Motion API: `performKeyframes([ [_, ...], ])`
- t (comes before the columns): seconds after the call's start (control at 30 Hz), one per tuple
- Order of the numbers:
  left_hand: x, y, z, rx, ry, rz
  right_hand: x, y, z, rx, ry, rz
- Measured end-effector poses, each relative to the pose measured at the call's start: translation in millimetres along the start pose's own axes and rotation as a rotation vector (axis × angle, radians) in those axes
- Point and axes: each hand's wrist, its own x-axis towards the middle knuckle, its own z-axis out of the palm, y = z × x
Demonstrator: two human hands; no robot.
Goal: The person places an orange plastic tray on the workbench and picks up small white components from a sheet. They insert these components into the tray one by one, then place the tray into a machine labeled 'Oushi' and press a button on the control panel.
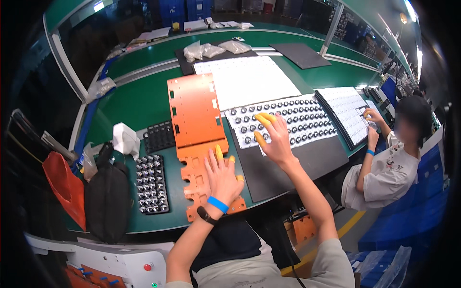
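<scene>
My left hand (223,178) lies flat with fingers spread on the notched lower part of an orange plate fixture (197,115). Yellow finger cots cover some fingertips on both hands. Over a white panel (234,120) set with rows of round black-and-silver parts, my right hand (277,141) hovers, its thumb and fingers apart and nothing visible between them. Its fingertips come close to the panel's left-hand parts, and it hides some of them. To the left of the fixture stands a black tray (165,204) holding many shiny round parts.
A second black tray (160,138) and a white object (126,139) sit farther left, near a black bag (108,201). White sheets (249,79) and plastic bags (235,46) lie behind. At right, a co-worker (384,168) handles another white panel (343,108). Black board (297,170) covers the near edge.
</scene>
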Motion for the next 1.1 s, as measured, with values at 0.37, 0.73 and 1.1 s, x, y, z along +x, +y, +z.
performKeyframes([
  [0.37,4,2,-20,-0.008,-0.124,-0.054,183,113,260,-0.034,-0.274,0.135],
  [0.73,12,8,-25,0.013,-0.365,-0.094,262,128,378,-0.142,-0.563,0.215],
  [1.1,13,7,-26,-0.005,-0.343,-0.076,234,131,391,-0.153,-0.584,0.128],
])
